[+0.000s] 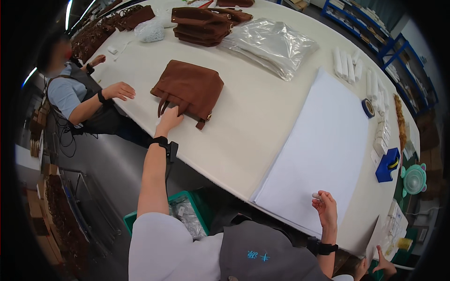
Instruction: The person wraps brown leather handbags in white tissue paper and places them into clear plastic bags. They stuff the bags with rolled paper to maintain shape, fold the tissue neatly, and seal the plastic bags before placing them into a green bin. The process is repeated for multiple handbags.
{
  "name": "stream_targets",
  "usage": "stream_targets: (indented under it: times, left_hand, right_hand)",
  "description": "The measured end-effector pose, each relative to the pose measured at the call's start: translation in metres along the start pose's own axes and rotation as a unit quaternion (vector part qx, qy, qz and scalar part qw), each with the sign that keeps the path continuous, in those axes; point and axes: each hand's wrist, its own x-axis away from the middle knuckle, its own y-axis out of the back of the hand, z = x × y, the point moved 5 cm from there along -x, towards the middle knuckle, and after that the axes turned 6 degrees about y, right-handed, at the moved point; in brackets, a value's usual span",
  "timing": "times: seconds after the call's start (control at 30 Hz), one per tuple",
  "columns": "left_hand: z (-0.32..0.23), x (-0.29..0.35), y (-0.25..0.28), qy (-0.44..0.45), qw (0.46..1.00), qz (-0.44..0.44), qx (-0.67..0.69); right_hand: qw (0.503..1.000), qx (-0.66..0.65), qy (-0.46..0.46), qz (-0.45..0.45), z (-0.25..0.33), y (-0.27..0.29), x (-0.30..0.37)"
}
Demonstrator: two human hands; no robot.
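A brown handbag [194,86] lies flat on the white table, its handles [173,104] pointing toward me. My left hand [169,120] reaches out to the bag and is closed on those handles. Over the near part of a stack of large white sheets [323,136], my right hand [325,207] is held up with its fingers curled. Something small and whitish shows at its fingertips; whether it is held or worn on a finger, I cannot make out.
A co-worker [77,91] stands at the left edge. Stacked brown bags [201,30] and clear plastic bags [272,44] lie at the back. White rolls [347,65], a blue tape dispenser [387,166] and a green fan [414,179] are right. Another person's hands [383,264] show lower right.
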Motion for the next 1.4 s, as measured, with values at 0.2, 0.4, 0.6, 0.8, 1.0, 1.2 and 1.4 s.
stream_targets:
  times: [0.2, 0.4, 0.6, 0.8, 1.0, 1.2, 1.4]
  left_hand:
    - [-0.080, 0.018, 0.017, -0.075, 0.991, -0.085, 0.076]
    - [-0.252, 0.083, 0.053, -0.209, 0.969, -0.078, 0.108]
    - [-0.422, 0.164, 0.029, -0.353, 0.929, -0.010, 0.114]
    - [-0.507, 0.243, -0.020, -0.349, 0.904, 0.144, 0.199]
    - [-0.483, 0.227, 0.012, -0.358, 0.860, 0.012, 0.363]
    - [-0.417, 0.131, -0.041, -0.254, 0.885, 0.099, 0.376]
    - [-0.407, 0.150, -0.039, -0.259, 0.919, 0.098, 0.281]
  right_hand:
    - [0.999, 0.053, 0.005, -0.005, -0.008, 0.007, 0.009]
    - [0.995, 0.072, 0.061, -0.007, 0.017, 0.016, 0.008]
    - [0.982, 0.050, 0.178, -0.031, 0.035, 0.042, -0.009]
    - [0.958, 0.097, 0.250, -0.106, 0.020, 0.094, -0.032]
    - [0.818, 0.448, 0.259, -0.250, 0.011, 0.144, -0.029]
    - [0.800, 0.542, 0.187, -0.179, 0.010, 0.144, -0.035]
    - [0.859, 0.439, 0.207, -0.162, 0.015, 0.153, -0.042]
